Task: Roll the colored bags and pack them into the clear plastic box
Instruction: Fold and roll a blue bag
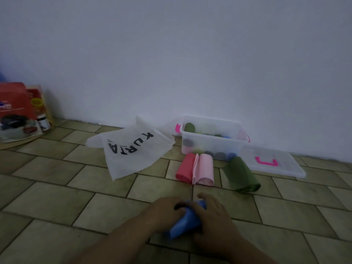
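Matt bags, clear plastic, dull tile
The blue bag (185,221), red roll (185,168), pink roll (205,168) and green roll (242,174) look smooth and matt; box (209,143) and lid (282,168) are translucent plastic; white bag (131,155) seems cloth; floor (76,206) tiles dull.

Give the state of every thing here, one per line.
Box, open, partly filled with rolls.
Lid, off, on the floor.
Red roll, rolled.
Pink roll, rolled, flap loose.
Green roll, rolled.
White bag, unrolled, flat.
Blue bag, partly rolled, gripped by left hand and right hand.
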`<state>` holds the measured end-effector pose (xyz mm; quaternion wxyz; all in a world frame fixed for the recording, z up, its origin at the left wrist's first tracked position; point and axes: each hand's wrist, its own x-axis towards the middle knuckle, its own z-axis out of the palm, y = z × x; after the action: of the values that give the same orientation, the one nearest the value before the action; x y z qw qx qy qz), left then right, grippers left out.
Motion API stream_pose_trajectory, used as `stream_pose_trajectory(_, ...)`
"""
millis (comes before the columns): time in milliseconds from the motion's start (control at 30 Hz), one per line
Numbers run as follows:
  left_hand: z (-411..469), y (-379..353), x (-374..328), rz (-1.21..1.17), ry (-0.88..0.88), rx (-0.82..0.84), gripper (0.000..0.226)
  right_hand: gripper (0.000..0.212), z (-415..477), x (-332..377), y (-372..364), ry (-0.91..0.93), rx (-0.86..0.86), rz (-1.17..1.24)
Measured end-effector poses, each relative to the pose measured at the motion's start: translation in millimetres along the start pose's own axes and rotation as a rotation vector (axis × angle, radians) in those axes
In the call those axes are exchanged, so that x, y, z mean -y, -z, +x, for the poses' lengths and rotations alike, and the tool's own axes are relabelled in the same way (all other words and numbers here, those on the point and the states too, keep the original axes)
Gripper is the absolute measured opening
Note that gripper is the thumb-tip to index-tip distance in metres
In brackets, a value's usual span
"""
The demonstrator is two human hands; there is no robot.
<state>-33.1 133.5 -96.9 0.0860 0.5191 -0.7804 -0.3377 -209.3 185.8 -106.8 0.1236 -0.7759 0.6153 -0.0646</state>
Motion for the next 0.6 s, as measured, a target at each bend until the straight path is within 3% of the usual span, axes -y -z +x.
stream_pose_trajectory(167,22.7,0.6,8.1,0.006,0.042,-0.084,0.032,0.109,-0.4,23.2,-7.9,-0.24,0.049,-0.01)
stream_pose_trajectory(267,38.4,4.9,19.3,0.317,0.111,-0.111,0.052,0.102,11.8,42.5,-9.0,-0.274,0.113,-0.045)
stream_pose_trajectory(367,45.9,12.5,27.2,0.422,0.148,-0.278,0.047,0.081,25.9,52.5,6.8,-0.176,0.225,0.004)
stream_pose_trajectory(433,48.5,20.1,31.0,0.449,0.17,-0.43,0.041,0.077,32.7,53.5,21.2,-0.16,0.222,0.069)
stream_pose_trajectory(533,48.5,26.2,20.4,0.239,0.03,-0.597,0.034,0.064,36.3,47.9,31.6,-0.162,0.282,0.134)
stream_pose_trajectory(600,42.6,26.9,4.4,-0.05,-0.076,-0.481,0.023,0.072,36.4,44.0,30.0,-0.167,0.199,0.141)
